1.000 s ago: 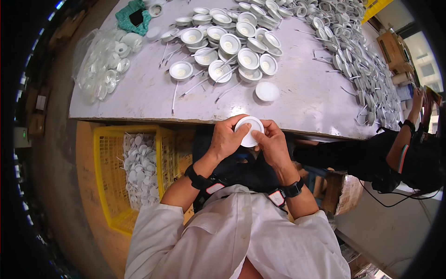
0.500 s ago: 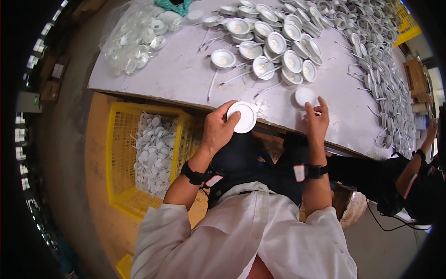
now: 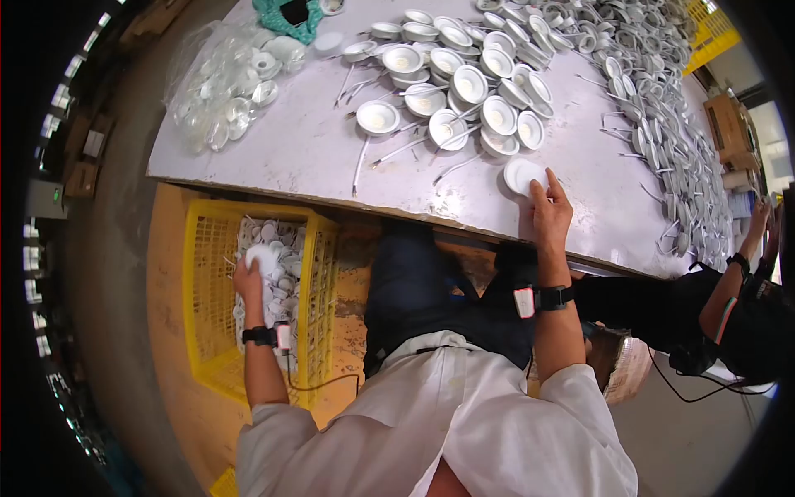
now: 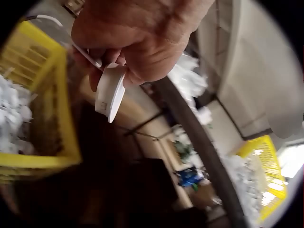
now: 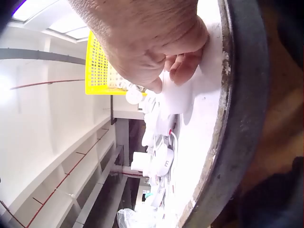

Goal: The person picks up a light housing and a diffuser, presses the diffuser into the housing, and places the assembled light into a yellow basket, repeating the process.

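Over the yellow basket, my left hand (image 3: 248, 283) holds a white round downlight (image 3: 263, 259). The left wrist view shows that downlight (image 4: 110, 92) edge-on, gripped between thumb and fingers, with a white cable by the hand. At the table's front part, my right hand (image 3: 552, 214) has its thumb and fingers at the rim of a white round cover (image 3: 522, 176). In the right wrist view the cover (image 5: 176, 99) lies between the thumb and curled fingers, close over the table.
The yellow basket (image 3: 199, 331) below the table holds many white downlights. On the table (image 3: 273, 170) lie a cluster of open lamp housings (image 3: 469, 84) with wires, a long heap of more housings (image 3: 662, 157), and a clear plastic bag (image 3: 224, 91). Another person's arm (image 3: 729, 286) is at right.
My left hand has carried the downlight from in front of my body down left into the basket. My right hand let go of it and reached right to the cover on the table.
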